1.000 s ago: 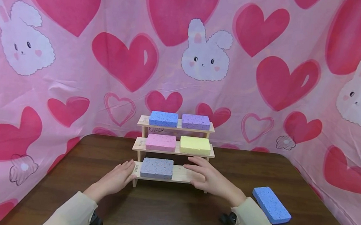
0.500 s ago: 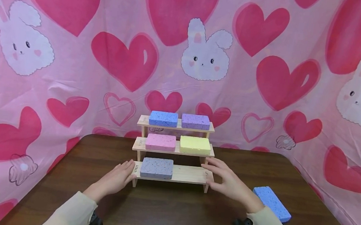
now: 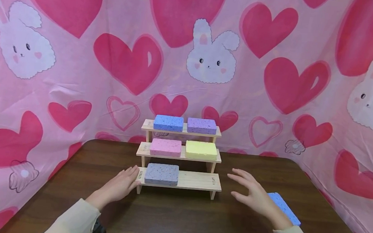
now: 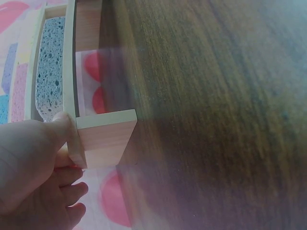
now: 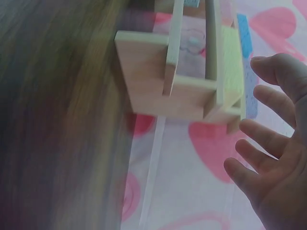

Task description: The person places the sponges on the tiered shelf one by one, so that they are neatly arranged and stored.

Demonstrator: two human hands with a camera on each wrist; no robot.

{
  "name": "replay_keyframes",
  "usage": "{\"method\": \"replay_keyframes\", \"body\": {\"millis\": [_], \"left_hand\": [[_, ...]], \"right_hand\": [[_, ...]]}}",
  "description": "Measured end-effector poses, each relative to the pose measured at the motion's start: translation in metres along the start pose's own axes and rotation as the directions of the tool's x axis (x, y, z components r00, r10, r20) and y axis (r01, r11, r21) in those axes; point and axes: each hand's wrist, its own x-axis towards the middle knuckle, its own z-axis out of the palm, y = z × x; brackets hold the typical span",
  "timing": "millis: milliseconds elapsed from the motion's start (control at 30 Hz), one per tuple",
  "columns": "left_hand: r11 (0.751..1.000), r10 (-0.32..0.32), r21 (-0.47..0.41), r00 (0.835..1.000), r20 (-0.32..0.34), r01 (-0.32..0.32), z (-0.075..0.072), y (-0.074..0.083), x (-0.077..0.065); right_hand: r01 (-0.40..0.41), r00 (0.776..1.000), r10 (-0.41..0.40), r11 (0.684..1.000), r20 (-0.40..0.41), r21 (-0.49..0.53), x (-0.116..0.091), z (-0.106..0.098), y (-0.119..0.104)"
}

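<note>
A three-step wooden display stand [image 3: 197, 181] stands on the table. My left hand [image 3: 121, 183] grips the left end of its lowest step, with the thumb at the front edge in the left wrist view and fingers curled behind. On that step, beside this hand, lies a grey sponge [image 3: 161, 174]. My right hand [image 3: 255, 192] hovers to the right of the stand, fingers spread and holding nothing; the right wrist view shows a gap between it and the wood. A loose blue sponge [image 3: 285, 208] lies on the table, partly hidden by the right hand and wrist.
A pink sponge [image 3: 165, 148] and a yellow sponge [image 3: 201, 150] sit on the middle step. A blue sponge [image 3: 168, 123] and a purple sponge [image 3: 201, 126] sit on the top step. Behind the brown table [image 3: 176, 220] hangs a pink heart-patterned cloth [image 3: 176, 85].
My right hand has moved right, from over the right part of the lowest step to beyond the stand's end, now covering part of the loose blue sponge. The left hand stays put.
</note>
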Motion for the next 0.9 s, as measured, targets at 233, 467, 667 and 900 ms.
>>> {"method": "replay_keyframes", "body": {"millis": [233,467,667,900], "left_hand": [[0.999,0.023,0.026,1.000,-0.016,-0.022,0.001,-0.001,0.001],[0.999,0.021,0.030,1.000,-0.019,-0.020,0.001,-0.001,0.001],[0.999,0.027,0.026,0.999,-0.022,-0.026,0.001,0.000,0.001],[1.000,0.016,0.023,1.000,-0.013,-0.016,0.000,0.000,0.001]], "right_hand": [[-0.039,0.999,0.038,0.999,-0.032,-0.012,-0.016,-0.012,0.011],[-0.115,0.992,0.116,0.993,-0.047,0.018,-0.029,-0.027,0.017],[-0.203,0.979,0.202,0.979,-0.034,-0.003,-0.042,-0.032,0.028],[-0.298,0.954,0.298,0.954,0.021,-0.014,-0.056,-0.043,0.041]]}}
